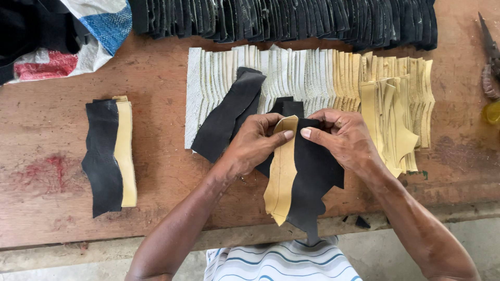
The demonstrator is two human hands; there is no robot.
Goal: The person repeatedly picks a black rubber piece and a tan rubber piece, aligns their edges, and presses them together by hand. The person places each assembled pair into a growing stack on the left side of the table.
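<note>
Over at the upper left of the frame there's a white, blue and red woven plastic sack point(99, 36) with some black material spilling from it, and below that, left of centre on the worn reddish wooden workbench point(166, 88), sits one joined pair: a wavy black leather piece with a pale yellow lining strip point(110, 156) peeking out along its right edge. That looks like the only finished one lying there, so I'd say things are barely started. Along the top edge runs a long row of overlapped black leather cut pieces point(291, 21), and under it a fanned row of white and cream lining strips point(291, 73) that shades into yellower ones toward the right, loads left in both. A loose black leather strip point(229, 114) lies slanted across the white strips. In the middle, the left hand point(252, 145) pinches the top of a yellow lining strip point(281, 177), thumb and fingers closed on it, while the right hand point(344, 138) grips the top of a jagged black leather piece point(315, 182), thumb pressing at the seam where the two meet. Both hang down over the bench's front edge, so this pair is being lined up, not yet set down. At the far right edge there's a dark metal tool point(489, 47) and something small and yellow point(492, 112) that I can't make out.
</note>
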